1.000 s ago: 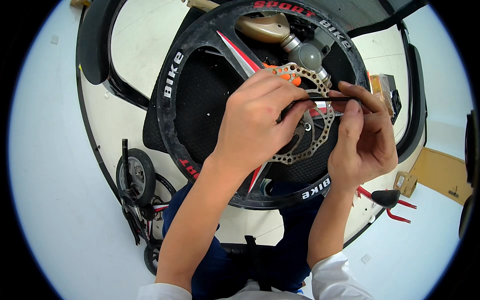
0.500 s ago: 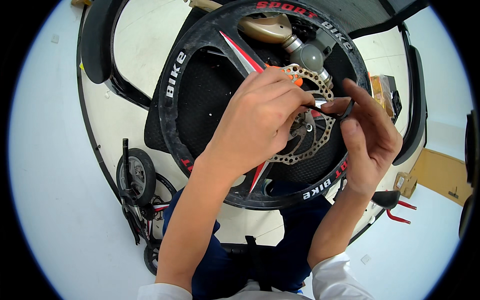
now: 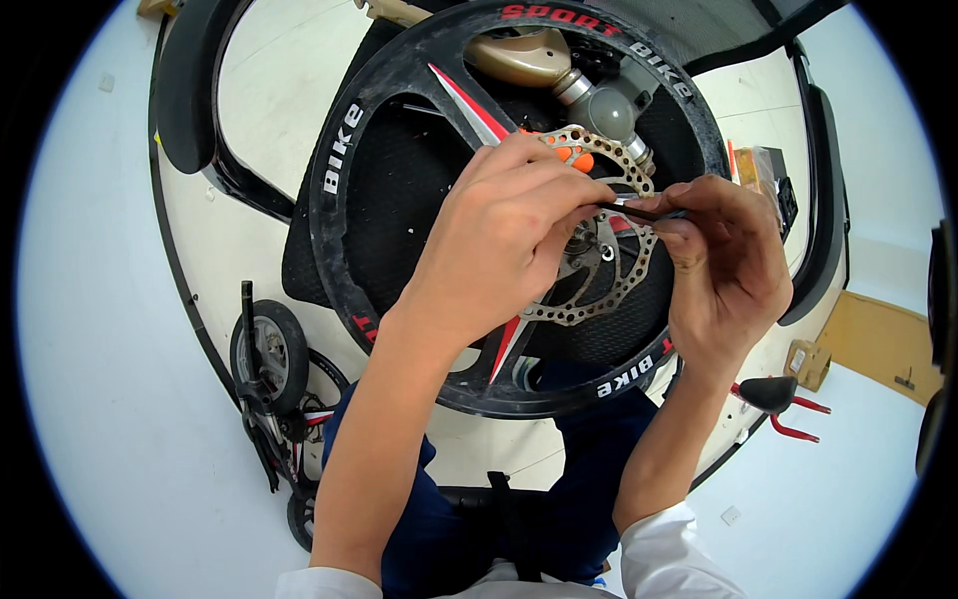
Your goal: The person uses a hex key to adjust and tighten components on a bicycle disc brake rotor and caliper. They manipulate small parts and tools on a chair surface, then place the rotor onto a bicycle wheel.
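Just apart, the left hand and right hand each pinch an end of a thin black rod, held over a perforated metal disc on a black wheel. Beneath lies a black seat; farther off, a small cardboard box stands at right.

Blk chair armrest upper L; 2nd armrest far R. Sm. bike w/ blk tyre lower L. Sm. cardboard box at R, nr tan panel. Red bars w/ dk pad just below box. Wht wall socket btm R.
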Motion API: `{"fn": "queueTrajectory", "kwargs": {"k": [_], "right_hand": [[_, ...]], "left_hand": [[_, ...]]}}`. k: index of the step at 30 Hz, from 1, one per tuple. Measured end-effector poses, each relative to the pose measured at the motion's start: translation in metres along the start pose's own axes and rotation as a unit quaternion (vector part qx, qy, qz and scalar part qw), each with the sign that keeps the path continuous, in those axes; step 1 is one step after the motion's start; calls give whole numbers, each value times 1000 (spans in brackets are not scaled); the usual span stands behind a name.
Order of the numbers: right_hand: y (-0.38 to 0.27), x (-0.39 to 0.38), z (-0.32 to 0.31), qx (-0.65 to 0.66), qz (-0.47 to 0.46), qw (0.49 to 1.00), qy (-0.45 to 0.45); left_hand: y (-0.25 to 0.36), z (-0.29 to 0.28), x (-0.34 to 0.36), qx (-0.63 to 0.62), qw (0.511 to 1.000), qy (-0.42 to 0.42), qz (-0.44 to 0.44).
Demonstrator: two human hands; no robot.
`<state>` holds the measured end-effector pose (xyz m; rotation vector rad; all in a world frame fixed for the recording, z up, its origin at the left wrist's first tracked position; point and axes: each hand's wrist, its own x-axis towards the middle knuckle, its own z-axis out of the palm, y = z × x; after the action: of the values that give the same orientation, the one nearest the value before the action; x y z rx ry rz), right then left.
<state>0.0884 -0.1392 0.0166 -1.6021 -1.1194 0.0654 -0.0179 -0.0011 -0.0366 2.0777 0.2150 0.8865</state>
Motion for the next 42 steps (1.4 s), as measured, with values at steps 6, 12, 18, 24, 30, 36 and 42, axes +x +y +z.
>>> {"fn": "queueTrajectory", "kwargs": {"k": [6, 12, 18, 24, 30, 36, 42], "right_hand": [[-7, 2, 0, 10, 25, 1000, 9], [-15, 1, -10, 11, 51, 997, 51], [-2, -5, -19, 108, 85, 988, 63], [-1, -6, -16, 123, 110, 984, 65], [-1, -9, -25, 116, 88, 989, 26], [2, -11, -28, 41, 43, 998, -22], [3, -13, -28, 71, 73, 994, -35]], "left_hand": [[3, 2, 2, -19, 1000, 17, -4], [11, 11, 7, -73, 997, 7, 31], [14, 12, 2, -82, 995, -50, -11], [15, 12, 3, -50, 997, -53, -4], [17, 11, 1, -63, 996, -60, -3], [14, 19, -2, -68, 997, -29, 24], [16, 13, 1, 12, 995, -74, 65]]}}
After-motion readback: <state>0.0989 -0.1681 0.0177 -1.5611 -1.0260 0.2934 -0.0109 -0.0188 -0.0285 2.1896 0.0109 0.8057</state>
